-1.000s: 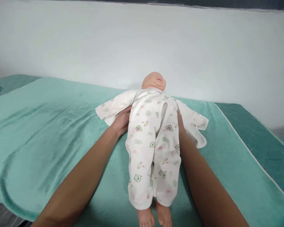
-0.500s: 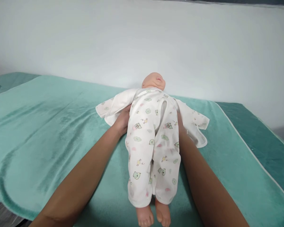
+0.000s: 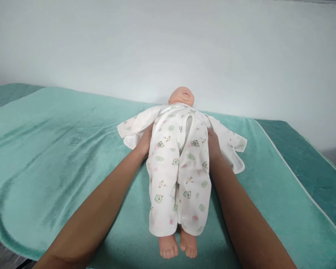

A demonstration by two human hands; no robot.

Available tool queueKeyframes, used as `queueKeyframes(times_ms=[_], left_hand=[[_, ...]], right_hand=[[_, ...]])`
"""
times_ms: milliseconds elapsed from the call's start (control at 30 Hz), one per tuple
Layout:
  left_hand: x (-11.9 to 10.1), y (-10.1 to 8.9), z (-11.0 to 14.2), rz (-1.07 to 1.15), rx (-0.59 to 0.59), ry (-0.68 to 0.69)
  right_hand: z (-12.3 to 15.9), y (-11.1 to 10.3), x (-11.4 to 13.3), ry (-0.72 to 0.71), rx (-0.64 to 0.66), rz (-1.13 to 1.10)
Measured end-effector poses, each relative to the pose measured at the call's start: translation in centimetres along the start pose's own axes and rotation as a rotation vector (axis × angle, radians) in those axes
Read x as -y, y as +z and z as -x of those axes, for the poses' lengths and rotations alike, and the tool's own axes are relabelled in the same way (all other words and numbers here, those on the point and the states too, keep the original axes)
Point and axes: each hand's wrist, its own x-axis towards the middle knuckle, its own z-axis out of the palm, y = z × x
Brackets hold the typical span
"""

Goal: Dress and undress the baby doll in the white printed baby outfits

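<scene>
A baby doll (image 3: 182,96) lies on its back with its feet toward me. It wears white trousers (image 3: 168,175) printed with small bears and clouds, split at the crotch. A white printed jacket (image 3: 224,138) spreads out at both sides, its sleeves reaching outward. My left hand (image 3: 146,142) grips the doll's left-of-picture side at the waist, its fingers tucked behind the body. On the opposite side my right hand (image 3: 213,144) holds the waist in the same way, fingers mostly hidden. Both bare feet (image 3: 168,246) stick out below the trouser legs.
Under the doll lies a light green plush blanket (image 3: 58,157) with some creases. A darker green cover (image 3: 305,160) shows at the right and far left. A white wall (image 3: 168,48) rises right behind the doll's head.
The doll's legs and feet have shifted a little away from me and slightly left. My right hand shows more at the doll's side. Both hands stay at the waist.
</scene>
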Motion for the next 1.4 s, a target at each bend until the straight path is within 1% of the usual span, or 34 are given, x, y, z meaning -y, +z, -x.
queueKeyframes(times_ms=[67,133,200,233,267,300,367,433,500,567,600,667,767,833,900,967,1000,1067,1167,1233,1267,1333,1400], left_hand=[[-0.1,-0.1,0.0,-0.068,0.013,0.056],[-0.2,-0.1,-0.2,-0.134,0.032,0.088],[-0.2,-0.2,-0.3,-0.19,0.038,0.104],[-0.2,-0.2,-0.4,-0.219,0.03,0.112],[-0.2,-0.3,-0.5,-0.246,0.016,0.12],[-0.1,-0.3,-0.6,-0.271,-0.008,0.129],[-0.1,-0.5,-0.7,-0.313,-0.081,0.157],[-0.1,-0.6,-0.9,-0.331,-0.164,0.209],[-0.4,-0.6,-1.3,-0.355,-0.238,0.295],[-0.9,-0.6,-2.0,-0.407,-0.257,0.384],[-1.1,-0.5,-2.4,-0.444,-0.242,0.416],[-1.7,-0.3,-3.6,-0.504,-0.158,0.434],[-2.6,-0.1,-5.4,-0.498,0.009,0.343],[-3.2,-0.2,-6.2,-0.464,0.102,0.25],[-3.7,-0.3,-6.7,-0.453,0.166,0.171],[-4.1,-0.4,-7.0,-0.457,0.208,0.126],[-4.2,-0.4,-7.1,-0.463,0.209,0.122],[-4.0,-0.2,-7.6,-0.476,0.158,0.139],[-3.0,0.2,-8.6,-0.519,-0.015,0.19],[-2.2,0.4,-9.2,-0.545,-0.086,0.229],[-1.8,0.4,-9.3,-0.545,-0.091,0.252],[-1.2,0.1,-9.0,-0.518,-0.047,0.304],[-0.8,-0.4,-8.0,-0.5,0.024,0.368]], right_hand=[[-0.1,-0.2,-0.2,0.004,-0.094,0.03],[-0.4,-0.4,-0.4,-0.039,-0.222,0.091],[-0.9,-0.5,-0.4,-0.127,-0.336,0.13],[-1.3,-0.5,-0.4,-0.182,-0.373,0.132],[-1.8,-0.5,-0.4,-0.237,-0.382,0.128],[-2.3,-0.4,-0.3,-0.286,-0.365,0.118],[-3.3,-0.1,-0.2,-0.344,-0.276,0.097],[-4.3,0.3,0.0,-0.347,-0.171,0.094],[-5.3,0.6,0.3,-0.33,-0.085,0.106],[-6.2,0.6,0.6,-0.322,0.011,0.137],[-6.5,0.6,0.8,-0.316,0.065,0.154],[-7.2,0.3,1.1,-0.292,0.168,0.178],[-7.7,-0.1,1.5,-0.258,0.281,0.229],[-7.9,-0.1,1.8,-0.28,0.329,0.279],[-8.0,0.2,1.9,-0.333,0.328,0.318],[-8.3,0.9,1.7,-0.383,0.261,0.352],[-8.5,1.2,1.6,-0.401,0.216,0.373],[-9.0,1.8,1.3,-0.422,0.139,0.406],[-9.5,2.3,0.8,-0.409,0.089,0.399],[-9.3,2.2,0.7,-0.366,0.079,0.358],[-9.0,2.1,0.7,-0.351,0.085,0.326],[-7.8,1.8,0.7,-0.346,0.128,0.245],[-6.1,1.5,0.9,-0.353,0.198,0.165]])
